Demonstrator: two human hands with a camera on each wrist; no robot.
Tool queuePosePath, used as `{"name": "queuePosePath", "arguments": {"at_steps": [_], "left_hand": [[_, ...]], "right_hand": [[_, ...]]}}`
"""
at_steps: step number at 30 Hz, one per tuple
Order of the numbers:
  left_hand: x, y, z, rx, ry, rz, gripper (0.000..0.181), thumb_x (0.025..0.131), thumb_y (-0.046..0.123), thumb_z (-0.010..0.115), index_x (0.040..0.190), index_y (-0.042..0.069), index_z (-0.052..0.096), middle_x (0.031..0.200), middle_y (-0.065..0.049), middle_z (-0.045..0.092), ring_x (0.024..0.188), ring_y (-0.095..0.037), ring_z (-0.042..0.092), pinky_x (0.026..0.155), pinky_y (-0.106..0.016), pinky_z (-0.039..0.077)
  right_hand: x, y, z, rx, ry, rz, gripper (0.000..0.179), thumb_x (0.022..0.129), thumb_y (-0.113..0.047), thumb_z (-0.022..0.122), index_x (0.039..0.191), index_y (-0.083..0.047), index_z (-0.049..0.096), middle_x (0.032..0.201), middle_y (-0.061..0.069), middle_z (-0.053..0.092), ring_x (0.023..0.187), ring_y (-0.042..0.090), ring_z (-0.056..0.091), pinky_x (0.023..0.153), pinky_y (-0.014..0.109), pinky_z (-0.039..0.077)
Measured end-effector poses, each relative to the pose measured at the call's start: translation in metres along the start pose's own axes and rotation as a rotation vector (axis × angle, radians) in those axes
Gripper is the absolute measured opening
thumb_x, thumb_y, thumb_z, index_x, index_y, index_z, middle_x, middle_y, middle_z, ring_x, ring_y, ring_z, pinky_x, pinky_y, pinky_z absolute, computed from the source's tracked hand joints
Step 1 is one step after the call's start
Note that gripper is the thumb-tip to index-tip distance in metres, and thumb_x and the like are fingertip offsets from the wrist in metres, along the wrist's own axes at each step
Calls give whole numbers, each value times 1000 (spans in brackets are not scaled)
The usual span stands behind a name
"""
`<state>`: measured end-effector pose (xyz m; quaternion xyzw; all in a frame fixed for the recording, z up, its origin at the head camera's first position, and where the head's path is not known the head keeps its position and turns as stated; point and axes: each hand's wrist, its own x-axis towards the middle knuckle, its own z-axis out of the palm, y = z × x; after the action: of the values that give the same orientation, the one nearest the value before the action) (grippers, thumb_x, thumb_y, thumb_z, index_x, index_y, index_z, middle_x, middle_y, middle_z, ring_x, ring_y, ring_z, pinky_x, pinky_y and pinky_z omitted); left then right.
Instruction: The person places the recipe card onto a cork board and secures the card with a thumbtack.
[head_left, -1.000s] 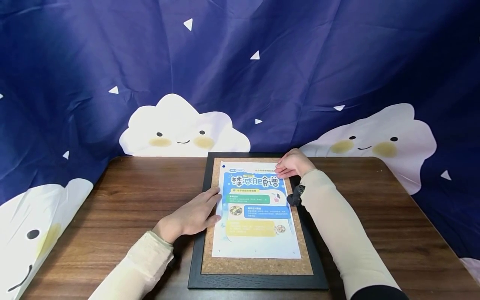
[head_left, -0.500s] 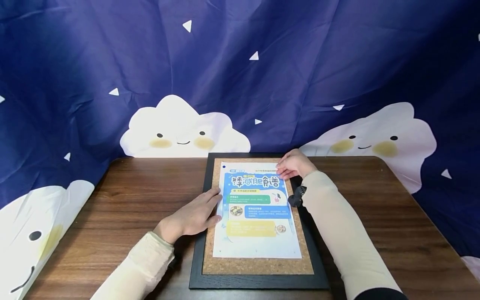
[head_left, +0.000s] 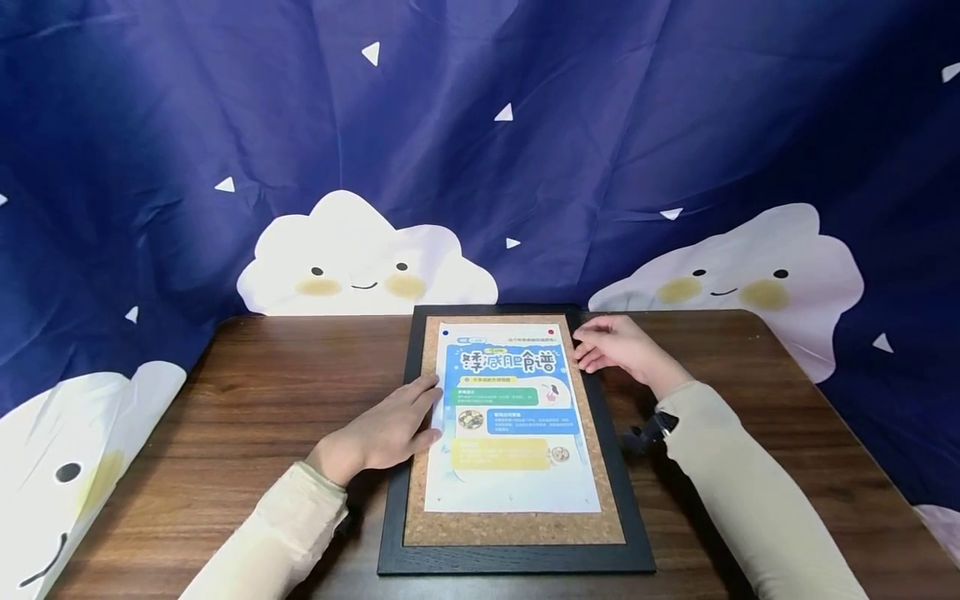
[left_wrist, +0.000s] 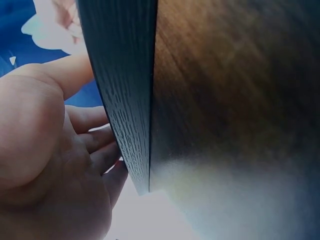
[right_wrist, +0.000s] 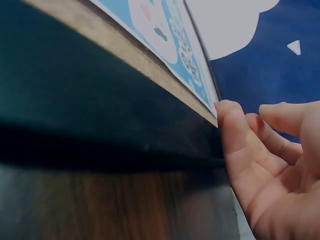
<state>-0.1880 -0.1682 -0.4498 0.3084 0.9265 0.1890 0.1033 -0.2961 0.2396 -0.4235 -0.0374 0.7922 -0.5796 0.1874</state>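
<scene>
A printed poster (head_left: 517, 492) with blue, green and yellow panels lies on a cork board (head_left: 517, 531) in a black frame (head_left: 517, 561). One blue pushpin (head_left: 446, 332) sits at its upper left corner and one red pushpin (head_left: 551, 332) at its upper right. My left hand (head_left: 382, 429) rests across the frame's left side, fingertips at the poster's edge; the left wrist view shows its palm (left_wrist: 55, 160) beside the frame. Fingers loosely bent and holding nothing, my right hand (head_left: 618, 348) is by the frame's upper right side, also seen in the right wrist view.
The board lies on a brown wooden table (head_left: 285, 367), close to its far edge. Behind hangs a dark blue curtain (head_left: 480, 150) with white clouds and triangles. A dark band (head_left: 651, 432) is on the right wrist.
My right hand has moved off the poster's upper right corner, rightward and slightly toward me, uncovering the red pushpin there. The left hand has stayed in place.
</scene>
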Motion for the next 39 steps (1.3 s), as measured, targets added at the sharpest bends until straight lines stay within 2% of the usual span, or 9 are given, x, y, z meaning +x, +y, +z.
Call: {"name": "queuePosePath", "arguments": {"at_steps": [2,3,5,9,11,16,23,30,39], "left_hand": [[5,-13,12,-12,23,14,74,111,40,61,164,-6,37,178,-23,24,167,-39,23,132,-56,29],[5,-10,9,-11,1,-7,73,110,36,64,164,-6,37,178,-24,24,166,-41,23,131,-59,29],[8,-20,17,-7,19,17,74,111,41,61,165,-5,37,178,-23,24,167,-39,23,132,-57,29],[4,-18,11,12,14,26,74,112,41,59,165,-5,36,178,-24,23,166,-40,23,132,-58,29],[4,-25,15,10,37,40,75,111,44,60,164,-5,38,178,-23,25,166,-40,24,131,-58,31],[-3,-13,4,-32,20,36,74,111,37,62,162,-10,38,176,-28,26,164,-45,25,129,-61,31],[-3,-12,3,-22,48,77,74,114,44,53,162,-10,37,176,-29,25,165,-43,24,132,-56,29],[-2,2,-8,-30,2,31,72,113,36,59,163,-11,35,176,-30,22,166,-45,22,132,-60,29],[4,-16,13,-42,35,55,75,112,43,59,164,-7,37,177,-26,23,165,-44,23,128,-65,31]], "right_hand": [[-11,1,-4,-13,8,-13,43,111,-16,59,137,17,51,89,6,76,76,15,75,72,29,65],[-17,2,-7,-21,14,-20,43,111,-16,59,137,17,51,89,6,75,76,15,75,72,29,65],[-28,2,-11,-41,27,-35,43,111,-17,60,136,18,53,89,5,75,75,15,73,71,29,64],[-51,2,-21,-79,53,-76,42,112,-17,59,134,19,54,86,3,73,72,14,70,67,28,63],[-62,3,-26,-108,72,-85,43,112,-18,59,134,19,53,85,3,72,71,13,69,66,28,62],[-80,14,-39,-214,143,-71,41,113,-18,58,133,19,55,83,5,72,68,13,68,62,30,61],[-87,33,-58,-353,215,-17,33,113,-13,56,128,16,58,82,8,71,66,14,68,59,31,61],[-87,46,-69,-424,210,32,28,109,-6,59,128,15,61,85,11,70,70,19,66,59,31,59],[-89,53,-73,-466,189,61,23,102,-2,66,121,11,70,85,8,72,73,18,64,59,31,58]]}}
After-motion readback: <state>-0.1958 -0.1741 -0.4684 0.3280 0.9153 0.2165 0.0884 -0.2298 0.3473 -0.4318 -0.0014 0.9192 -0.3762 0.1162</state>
